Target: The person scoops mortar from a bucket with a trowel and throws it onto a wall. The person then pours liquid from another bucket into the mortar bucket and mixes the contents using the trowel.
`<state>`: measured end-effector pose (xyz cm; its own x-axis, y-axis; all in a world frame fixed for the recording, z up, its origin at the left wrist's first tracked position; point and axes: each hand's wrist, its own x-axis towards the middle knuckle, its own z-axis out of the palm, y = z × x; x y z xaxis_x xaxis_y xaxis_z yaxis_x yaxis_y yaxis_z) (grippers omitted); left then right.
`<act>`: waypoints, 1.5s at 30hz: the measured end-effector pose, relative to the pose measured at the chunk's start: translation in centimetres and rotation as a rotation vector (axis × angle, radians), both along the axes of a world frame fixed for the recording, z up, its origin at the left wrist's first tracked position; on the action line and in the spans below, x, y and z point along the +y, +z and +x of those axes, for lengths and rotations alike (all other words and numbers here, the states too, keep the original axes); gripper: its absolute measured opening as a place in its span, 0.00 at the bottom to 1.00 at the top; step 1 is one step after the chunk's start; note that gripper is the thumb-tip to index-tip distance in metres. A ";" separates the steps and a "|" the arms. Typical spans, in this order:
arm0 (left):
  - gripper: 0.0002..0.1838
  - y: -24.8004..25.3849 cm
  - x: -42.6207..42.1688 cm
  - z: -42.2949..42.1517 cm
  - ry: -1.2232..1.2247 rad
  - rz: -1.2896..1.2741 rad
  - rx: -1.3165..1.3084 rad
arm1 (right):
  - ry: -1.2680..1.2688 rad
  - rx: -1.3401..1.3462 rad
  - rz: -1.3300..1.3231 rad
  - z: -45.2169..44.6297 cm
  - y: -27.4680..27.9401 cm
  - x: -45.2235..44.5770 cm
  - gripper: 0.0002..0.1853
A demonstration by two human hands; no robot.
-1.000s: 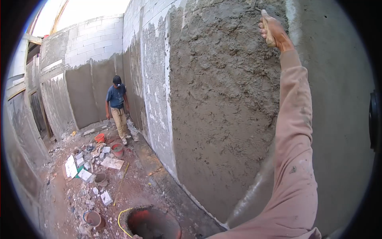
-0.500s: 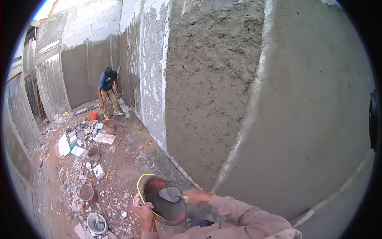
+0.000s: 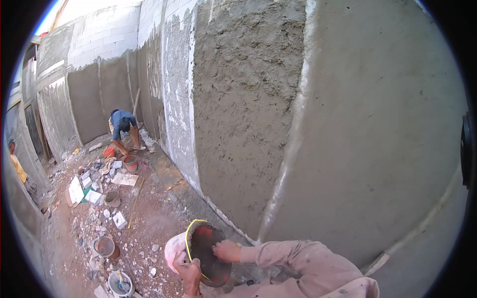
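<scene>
A bucket (image 3: pixel 216 270) with a yellow rim stands tilted at the bottom centre, with dark wet mortar inside. My left hand (image 3: pixel 190 272) grips its near left rim, beside a pale pink patch on the bucket's outside. My right hand (image 3: pixel 227 251) is down inside the bucket's mouth, fingers curled; the trowel it held is hidden now, apparently in the mortar. To the right of the bucket rises the wall, with a rough mortar panel (image 3: pixel 243 114) beside a smooth one (image 3: pixel 377 124).
A co-worker (image 3: pixel 123 126) bends over a red bucket (image 3: pixel 130 164) near the far corner. Another person (image 3: pixel 20 169) is at the left edge. Rubble, white blocks (image 3: pixel 119 220), a brown bucket (image 3: pixel 106 247) and a white bucket (image 3: pixel 120 283) lie on the left ground.
My right hand came down from the wall to the bucket, then into it. My left hand now tilts the bucket. The co-worker has bent down; a second person has appeared at left.
</scene>
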<state>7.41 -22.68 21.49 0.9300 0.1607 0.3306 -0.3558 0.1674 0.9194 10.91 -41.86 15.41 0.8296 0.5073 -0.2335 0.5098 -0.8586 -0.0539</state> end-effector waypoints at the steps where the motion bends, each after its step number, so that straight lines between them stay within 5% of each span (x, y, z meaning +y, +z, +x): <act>1: 0.28 0.5 -0.7 0.3 -0.011 -0.001 -0.022 | -0.080 0.077 0.085 -1.3 2.2 0.1 0.18; 5: 0.18 -1.7 -1.6 1.6 -0.059 0.118 0.003 | -0.203 0.203 0.386 -1.9 -0.2 -2.5 0.20; 7: 0.21 -1.6 -2.2 2.6 -0.038 0.114 0.056 | -0.229 0.392 0.447 -1.6 3.4 -3.2 0.21; 13: 0.33 -1.1 -3.3 6.7 0.104 0.148 0.060 | -0.157 0.418 0.761 2.4 2.5 -4.4 0.19; 22: 0.36 -4.1 0.3 14.5 0.282 -0.241 0.227 | 0.001 0.391 0.665 14.3 1.1 -4.5 0.20; 30: 0.38 -4.7 6.7 27.5 0.342 -0.328 0.246 | 0.037 0.344 0.509 29.3 3.6 -1.4 0.23; 35: 0.38 -4.7 10.8 36.1 0.349 -0.249 0.260 | 0.109 0.166 0.546 39.2 10.9 0.1 0.20; 39: 0.42 -3.8 12.7 42.7 0.331 -0.101 0.254 | 0.323 -0.152 0.583 46.9 21.1 0.1 0.24; 45: 0.46 -5.3 12.3 51.7 0.381 -0.188 0.210 | 0.547 -0.248 0.286 56.1 39.7 0.9 0.26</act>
<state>59.09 -10.34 16.18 0.8369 0.5424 0.0740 -0.2334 0.2313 0.9445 67.00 -40.91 55.13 0.4466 0.8841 0.1377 0.8947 -0.4417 -0.0659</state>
